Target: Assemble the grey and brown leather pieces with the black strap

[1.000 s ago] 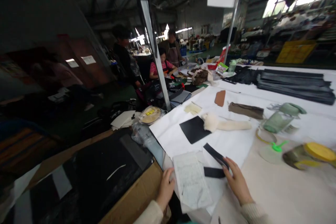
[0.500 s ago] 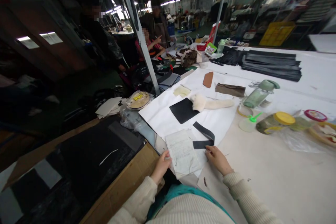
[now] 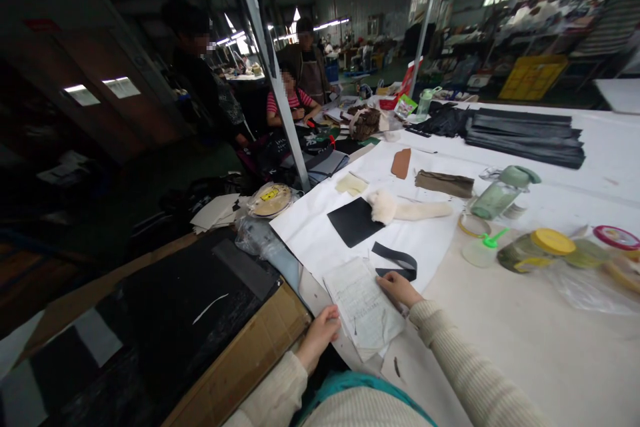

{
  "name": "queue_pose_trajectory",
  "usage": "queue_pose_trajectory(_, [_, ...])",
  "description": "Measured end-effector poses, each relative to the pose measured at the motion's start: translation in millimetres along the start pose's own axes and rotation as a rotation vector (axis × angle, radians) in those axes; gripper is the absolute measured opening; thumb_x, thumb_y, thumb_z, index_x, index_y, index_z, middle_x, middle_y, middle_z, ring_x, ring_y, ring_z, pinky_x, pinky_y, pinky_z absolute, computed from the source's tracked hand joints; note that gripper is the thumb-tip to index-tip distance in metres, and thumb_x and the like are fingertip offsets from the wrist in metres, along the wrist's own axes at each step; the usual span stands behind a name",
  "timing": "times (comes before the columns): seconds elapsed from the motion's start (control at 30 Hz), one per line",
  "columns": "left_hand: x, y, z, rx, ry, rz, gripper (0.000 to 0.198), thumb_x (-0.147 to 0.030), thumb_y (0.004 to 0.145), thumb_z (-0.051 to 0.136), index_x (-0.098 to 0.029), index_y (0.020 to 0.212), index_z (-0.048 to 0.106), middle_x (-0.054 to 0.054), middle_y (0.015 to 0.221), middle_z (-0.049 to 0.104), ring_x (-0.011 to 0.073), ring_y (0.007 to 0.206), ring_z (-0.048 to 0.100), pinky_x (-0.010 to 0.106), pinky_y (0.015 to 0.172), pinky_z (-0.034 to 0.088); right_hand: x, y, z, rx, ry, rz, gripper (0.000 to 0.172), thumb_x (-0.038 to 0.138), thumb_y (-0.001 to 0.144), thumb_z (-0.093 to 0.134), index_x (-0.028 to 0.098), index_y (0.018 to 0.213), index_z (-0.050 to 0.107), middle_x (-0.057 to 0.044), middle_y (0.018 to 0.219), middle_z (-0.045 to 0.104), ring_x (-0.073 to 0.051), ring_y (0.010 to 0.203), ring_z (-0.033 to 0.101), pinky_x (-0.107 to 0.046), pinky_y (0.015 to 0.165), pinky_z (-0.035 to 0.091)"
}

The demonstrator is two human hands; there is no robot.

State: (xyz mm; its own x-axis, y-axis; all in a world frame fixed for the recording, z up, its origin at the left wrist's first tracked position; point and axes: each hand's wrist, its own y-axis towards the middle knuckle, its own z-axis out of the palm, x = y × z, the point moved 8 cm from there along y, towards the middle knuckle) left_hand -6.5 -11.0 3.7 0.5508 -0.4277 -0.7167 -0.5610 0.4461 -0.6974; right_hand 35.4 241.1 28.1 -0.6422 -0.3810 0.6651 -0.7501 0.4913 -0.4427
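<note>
Item: written sheet (image 3: 363,307), flat on worktable (image 3: 500,340) at its near edge, right in front of the person. L hand (image 3: 323,333): fingers curled, thumb on top, pinching sheet's near-left edge. R hand (image 3: 397,288): fingers close together, tips pressing sheet's far-right corner, just beside black strip (image 3: 397,260). Strip: looped, lying loose on white paper. Black square (image 3: 355,220) & white fur pc (image 3: 400,209): farther back, touching at a corner. Status, by my reading: sheet steadied w/ both hands; cut pcs laid out, none picked up or joined yet.
</note>
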Motion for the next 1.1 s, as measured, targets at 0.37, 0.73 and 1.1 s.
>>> queue_pose_trajectory(0.37, [4.7,3.8,-4.1,0.021,-0.079,0.006,0.054,-0.038,0.061,0.065,-0.016,0.109,0.052,0.011,0.114,0.053,0.0197,0.095,0.055,0.029,0.079,0.043,91.7,-90.5,30.7,0.259,-0.002,-0.512,0.039,0.025,0.079,0.044,0.016,0.116,0.054,-0.009,0.113,0.059,-0.022,0.105,0.053,-0.036,0.092,0.037])
queue_pose_trajectory(0.73, [-1.1,13.2,-42.1,-0.021,-0.112,-0.016,0.057,-0.053,0.054,0.068,-0.019,0.098,0.056,0.008,0.105,0.059,0.0162,0.083,0.059,0.027,0.073,0.045,112.3,-100.7,-32.4,0.142,-0.068,-0.375,0.032,0.034,0.084,0.038,0.015,0.083,0.064,-0.008,0.083,0.066,-0.022,0.081,0.059,-0.034,0.077,0.044])
queue_pose_trajectory(1.1, [-53.9,33.5,-42.1,-0.001,0.097,0.057,0.062,-0.052,0.057,0.065,-0.018,0.108,0.054,0.007,0.109,0.057,0.0159,0.086,0.058,0.023,0.069,0.044,-93.2,-149.2,-142.9,0.196,0.642,0.161,0.032,0.05,0.065,0.062,0.025,0.082,0.07,-0.015,0.087,0.066,-0.027,0.086,0.062,-0.039,0.084,0.044])
